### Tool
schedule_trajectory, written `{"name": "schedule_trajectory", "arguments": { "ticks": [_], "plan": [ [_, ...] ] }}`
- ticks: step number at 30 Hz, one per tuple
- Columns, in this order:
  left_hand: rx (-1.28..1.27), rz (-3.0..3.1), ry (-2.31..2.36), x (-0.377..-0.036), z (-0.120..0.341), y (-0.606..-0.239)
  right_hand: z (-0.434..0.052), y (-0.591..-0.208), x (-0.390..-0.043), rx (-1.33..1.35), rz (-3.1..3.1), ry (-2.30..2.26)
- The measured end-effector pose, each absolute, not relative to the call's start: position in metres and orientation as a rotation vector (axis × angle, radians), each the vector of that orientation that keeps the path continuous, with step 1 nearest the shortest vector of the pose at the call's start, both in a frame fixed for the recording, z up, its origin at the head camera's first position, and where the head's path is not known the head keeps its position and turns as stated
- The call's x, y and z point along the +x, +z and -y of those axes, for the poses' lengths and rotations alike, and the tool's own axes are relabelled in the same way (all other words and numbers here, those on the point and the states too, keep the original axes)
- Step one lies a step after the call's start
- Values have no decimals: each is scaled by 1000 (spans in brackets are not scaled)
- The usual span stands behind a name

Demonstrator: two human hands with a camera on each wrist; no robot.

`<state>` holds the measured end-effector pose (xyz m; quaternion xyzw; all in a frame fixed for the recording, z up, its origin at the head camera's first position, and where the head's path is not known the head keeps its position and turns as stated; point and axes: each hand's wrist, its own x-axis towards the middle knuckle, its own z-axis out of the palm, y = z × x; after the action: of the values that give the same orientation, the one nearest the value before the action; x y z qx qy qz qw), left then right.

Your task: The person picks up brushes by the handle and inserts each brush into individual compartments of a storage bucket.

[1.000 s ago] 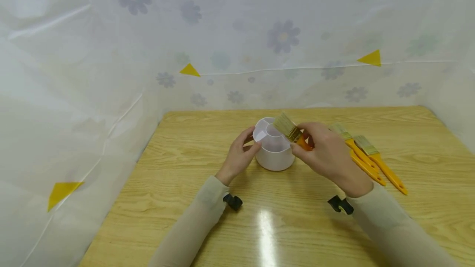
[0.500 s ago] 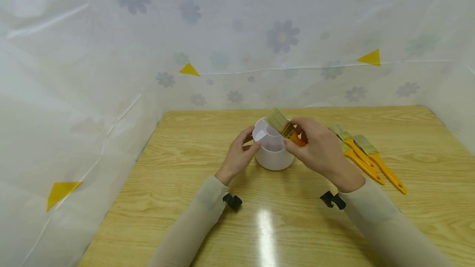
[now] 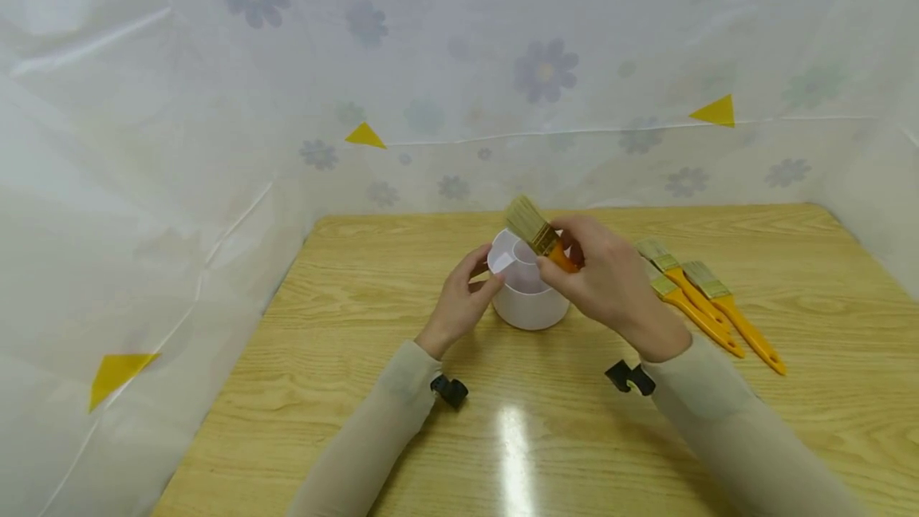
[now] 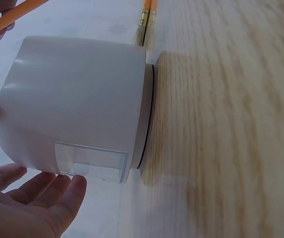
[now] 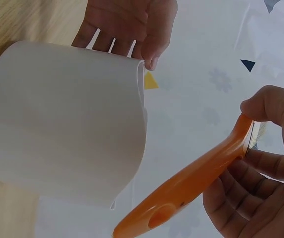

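Note:
A white round container (image 3: 527,305) with inner dividers stands on the wooden table (image 3: 345,389). My left hand (image 3: 463,297) holds its left side, thumb and fingers curved against the wall (image 4: 77,104); the fingertips (image 5: 132,29) show past the rim. My right hand (image 3: 606,282) pinches a paintbrush (image 3: 534,231) by its orange handle (image 5: 191,183). The brush is tilted, bristles pointing up and left and handle end down, just above the container's (image 5: 62,124) open top. The brush does not touch the container.
Three more orange-handled brushes (image 3: 700,305) lie side by side on the table to the right of my right hand. A flower-printed plastic sheet (image 3: 431,62) closes the back and both sides. Bare wood lies between me and the container.
My right hand has carried the brush left and slightly upward, from the container's right rim to over its opening. The left hand and the container have stayed put.

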<state>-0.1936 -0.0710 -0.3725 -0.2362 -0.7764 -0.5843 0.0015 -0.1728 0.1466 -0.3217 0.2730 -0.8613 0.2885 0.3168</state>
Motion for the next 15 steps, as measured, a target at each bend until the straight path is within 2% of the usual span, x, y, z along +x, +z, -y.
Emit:
{"name": "schedule_trajectory", "arguments": {
  "ticks": [15],
  "plan": [
    [-745,2449,-1828,-194,71,-373,-130,-308,-179,740,2246,797]
  ]
}}
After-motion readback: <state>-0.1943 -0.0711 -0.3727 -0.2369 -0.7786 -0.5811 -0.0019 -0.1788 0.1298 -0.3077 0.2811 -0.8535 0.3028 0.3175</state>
